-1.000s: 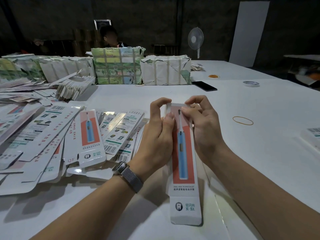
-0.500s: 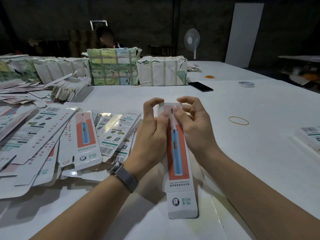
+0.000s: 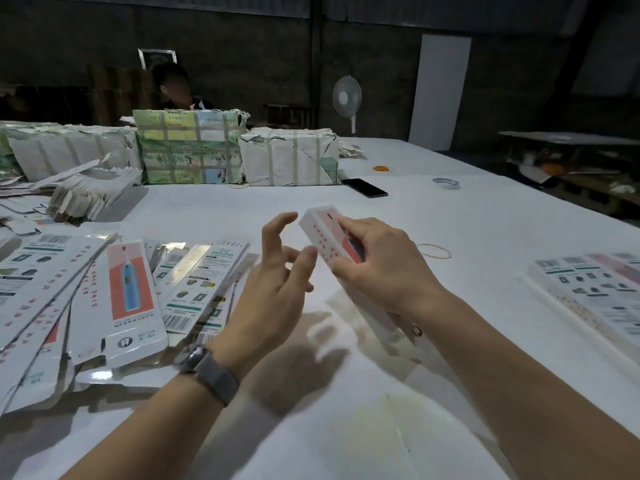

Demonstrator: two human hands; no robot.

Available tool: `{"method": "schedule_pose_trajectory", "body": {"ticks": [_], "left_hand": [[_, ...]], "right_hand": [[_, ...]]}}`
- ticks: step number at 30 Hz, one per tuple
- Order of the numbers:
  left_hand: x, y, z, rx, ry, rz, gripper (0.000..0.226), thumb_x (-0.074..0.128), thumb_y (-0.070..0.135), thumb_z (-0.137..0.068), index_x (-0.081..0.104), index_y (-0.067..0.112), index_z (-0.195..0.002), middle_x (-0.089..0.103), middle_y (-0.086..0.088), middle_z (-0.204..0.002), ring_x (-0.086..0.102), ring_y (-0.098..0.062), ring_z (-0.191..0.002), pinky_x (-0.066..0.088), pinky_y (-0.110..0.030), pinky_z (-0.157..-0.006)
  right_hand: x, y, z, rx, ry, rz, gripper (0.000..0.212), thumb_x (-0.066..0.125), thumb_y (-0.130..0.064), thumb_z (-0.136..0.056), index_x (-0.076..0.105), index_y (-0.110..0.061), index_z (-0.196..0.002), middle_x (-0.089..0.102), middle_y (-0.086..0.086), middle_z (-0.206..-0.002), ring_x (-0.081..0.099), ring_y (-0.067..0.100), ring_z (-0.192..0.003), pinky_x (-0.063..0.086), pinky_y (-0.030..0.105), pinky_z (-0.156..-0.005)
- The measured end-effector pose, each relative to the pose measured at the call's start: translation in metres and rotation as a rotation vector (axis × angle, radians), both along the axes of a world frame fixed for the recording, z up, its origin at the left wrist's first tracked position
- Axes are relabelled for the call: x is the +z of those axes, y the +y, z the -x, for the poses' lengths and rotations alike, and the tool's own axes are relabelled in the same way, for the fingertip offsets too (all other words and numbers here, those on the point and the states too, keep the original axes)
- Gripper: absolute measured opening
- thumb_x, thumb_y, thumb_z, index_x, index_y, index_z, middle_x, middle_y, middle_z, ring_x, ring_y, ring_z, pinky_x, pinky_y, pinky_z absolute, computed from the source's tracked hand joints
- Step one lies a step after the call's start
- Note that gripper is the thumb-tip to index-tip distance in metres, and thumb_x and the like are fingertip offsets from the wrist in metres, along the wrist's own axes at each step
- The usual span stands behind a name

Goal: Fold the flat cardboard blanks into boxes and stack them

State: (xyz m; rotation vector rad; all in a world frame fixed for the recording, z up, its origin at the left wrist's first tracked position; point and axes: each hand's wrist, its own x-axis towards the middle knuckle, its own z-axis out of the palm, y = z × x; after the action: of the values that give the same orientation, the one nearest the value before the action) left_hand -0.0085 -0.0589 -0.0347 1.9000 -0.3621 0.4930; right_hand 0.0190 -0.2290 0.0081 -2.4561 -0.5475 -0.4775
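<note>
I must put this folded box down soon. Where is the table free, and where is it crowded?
Free: the white table between the phone, the yellow rubber band and the tape roll; also the near part under the hands. Crowded: the left side, covered by flat blanks; folded boxes lie at far right.

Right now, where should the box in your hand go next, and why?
Probably over to the right, onto the stack of finished ones. The right hand alone grips the box, which looks folded, and the left hand is open beside it, holding nothing.
</note>
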Motion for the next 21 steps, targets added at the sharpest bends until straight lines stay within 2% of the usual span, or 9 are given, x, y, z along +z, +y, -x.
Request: {"method": "schedule_pose_trajectory", "body": {"ticks": [2,4,8,11,13,15,17,19,21], "left_hand": [[-0.003,0.003,0.002,0.016,-0.041,-0.203,0.043,0.034,0.064,-0.087,0.032,0.052,-0.128,0.063,0.011,-0.093,0.065,-0.004,-0.076,0.048,-0.030,-0.061],[-0.005,0.002,0.002,-0.001,-0.033,-0.313,0.042,0.031,0.068,-0.085,0.040,0.050,-0.122,0.063,0.016,-0.092,0.064,-0.002,-0.077,0.047,-0.028,-0.067],[-0.011,0.004,0.002,-0.012,-0.047,-0.445,0.033,0.031,0.068,-0.084,0.045,0.055,-0.112,0.067,0.023,-0.086,0.064,0.004,-0.081,0.046,-0.026,-0.064],[-0.014,0.003,-0.001,-0.007,-0.092,-0.435,0.026,0.034,0.066,-0.090,0.049,0.055,-0.109,0.065,0.032,-0.092,0.064,0.006,-0.083,0.046,-0.025,-0.060],[-0.017,0.004,-0.006,0.014,-0.130,-0.429,0.023,0.036,0.065,-0.095,0.050,0.055,-0.110,0.063,0.035,-0.096,0.066,0.006,-0.078,0.048,-0.026,-0.057],[-0.023,0.007,-0.012,0.045,-0.143,-0.424,0.022,0.040,0.063,-0.095,0.054,0.054,-0.109,0.065,0.033,-0.093,0.066,0.006,-0.071,0.052,-0.027,-0.053],[-0.033,0.013,-0.020,0.057,-0.124,-0.439,0.024,0.045,0.061,-0.093,0.057,0.053,-0.112,0.066,0.030,-0.096,0.066,0.007,-0.073,0.055,-0.024,-0.053],[-0.046,0.022,-0.026,0.034,-0.075,-0.468,0.030,0.051,0.063,-0.092,0.058,0.050,-0.118,0.063,0.031,-0.109,0.063,0.011,-0.089,0.059,-0.026,-0.065],[-0.053,0.029,-0.030,0.027,-0.069,-0.497,0.036,0.053,0.066,-0.092,0.059,0.048,-0.122,0.061,0.031,-0.117,0.061,0.012,-0.100,0.062,-0.033,-0.071]], "right_hand": [[0.004,-0.023,0.001,-0.096,0.000,0.050,0.058,0.063,-0.041,-0.083,0.053,-0.030,-0.140,0.063,-0.003,-0.120,0.058,0.018,-0.099,0.049,0.035,-0.082],[0.008,-0.057,0.006,-0.223,0.006,0.127,0.062,0.053,-0.046,-0.080,0.051,-0.032,-0.140,0.064,-0.005,-0.121,0.054,0.018,-0.093,0.046,0.034,-0.076],[0.015,-0.145,0.014,-0.549,0.085,0.334,0.049,0.056,-0.042,-0.087,0.053,-0.031,-0.135,0.063,-0.004,-0.120,0.056,0.024,-0.102,0.045,0.035,-0.077],[0.018,-0.217,0.016,-0.758,0.141,0.418,0.020,0.058,-0.042,-0.084,0.057,-0.028,-0.097,0.061,-0.005,-0.098,0.054,0.024,-0.091,0.041,0.033,-0.065],[0.014,-0.255,0.018,-0.848,0.194,0.453,0.013,0.056,-0.038,-0.084,0.054,-0.025,-0.086,0.060,-0.004,-0.090,0.054,0.023,-0.090,0.038,0.029,-0.059],[0.005,-0.282,0.020,-0.916,0.250,0.473,0.013,0.053,-0.034,-0.085,0.059,-0.026,-0.094,0.063,-0.002,-0.097,0.052,0.024,-0.095,0.039,0.030,-0.061],[0.001,-0.295,0.020,-0.980,0.260,0.536,0.024,0.050,-0.033,-0.088,0.061,-0.026,-0.108,0.060,0.001,-0.106,0.050,0.027,-0.107,0.040,0.034,-0.072],[0.001,-0.296,0.015,-1.000,0.201,0.666,0.032,0.050,-0.033,-0.091,0.059,-0.026,-0.121,0.057,0.002,-0.124,0.045,0.029,-0.118,0.039,0.041,-0.085],[0.006,-0.282,0.011,-0.943,0.123,0.661,0.040,0.049,-0.033,-0.093,0.054,-0.030,-0.133,0.051,0.000,-0.137,0.041,0.028,-0.125,0.037,0.044,-0.097]]}}
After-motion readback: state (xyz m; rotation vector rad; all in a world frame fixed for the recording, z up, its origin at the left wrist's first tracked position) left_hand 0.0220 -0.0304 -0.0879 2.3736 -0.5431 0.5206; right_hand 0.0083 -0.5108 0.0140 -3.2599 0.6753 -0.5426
